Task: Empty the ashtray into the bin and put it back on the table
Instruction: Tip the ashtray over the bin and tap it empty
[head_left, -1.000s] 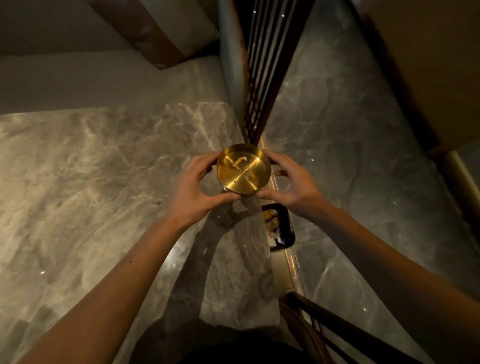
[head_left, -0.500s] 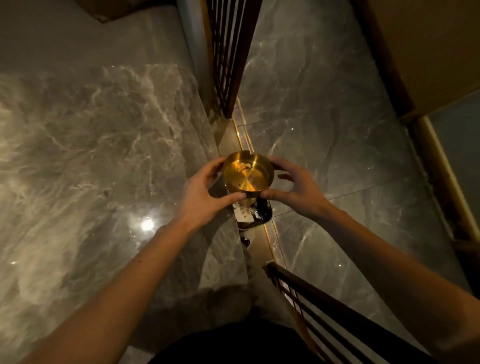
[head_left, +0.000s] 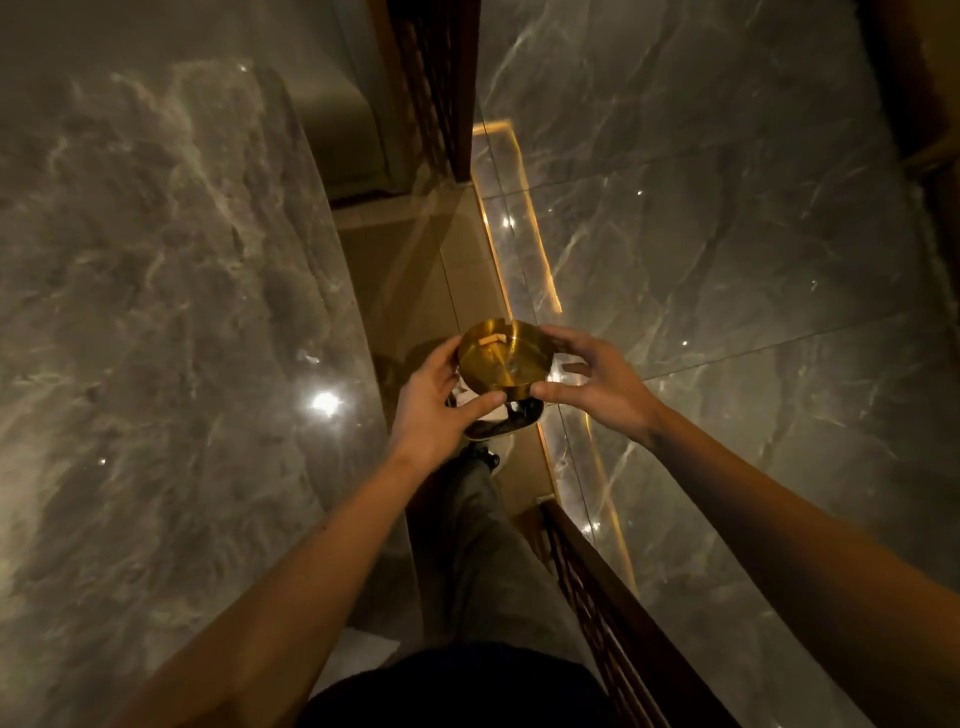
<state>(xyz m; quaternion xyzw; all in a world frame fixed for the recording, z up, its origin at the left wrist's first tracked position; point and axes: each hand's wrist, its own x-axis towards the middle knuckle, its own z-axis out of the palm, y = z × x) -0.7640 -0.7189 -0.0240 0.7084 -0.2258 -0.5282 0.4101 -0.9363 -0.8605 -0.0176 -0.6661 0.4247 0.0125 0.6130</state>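
Note:
A round gold ashtray (head_left: 501, 364) is held in the air between both hands, tipped away from me. A pale cigarette butt (head_left: 491, 339) lies against its far inner wall. My left hand (head_left: 434, 410) grips its left and near rim. My right hand (head_left: 592, 382) pinches the right rim with thumb and forefinger. Right under the ashtray, on the floor, stands a small dark bin (head_left: 511, 418) with white scraps in it, mostly hidden by the ashtray and my hands.
A grey marble table (head_left: 156, 312) fills the left side, its edge running close to my left arm. Dark wooden slatted chair frames stand ahead (head_left: 436, 88) and at lower right (head_left: 613, 597). Glossy marble floor (head_left: 727, 234) spreads to the right. My leg (head_left: 483, 545) is below.
Both hands have carried the ashtray off the table edge and down over the bin. The ashtray now tilts away from me and the butt has slid to its far wall.

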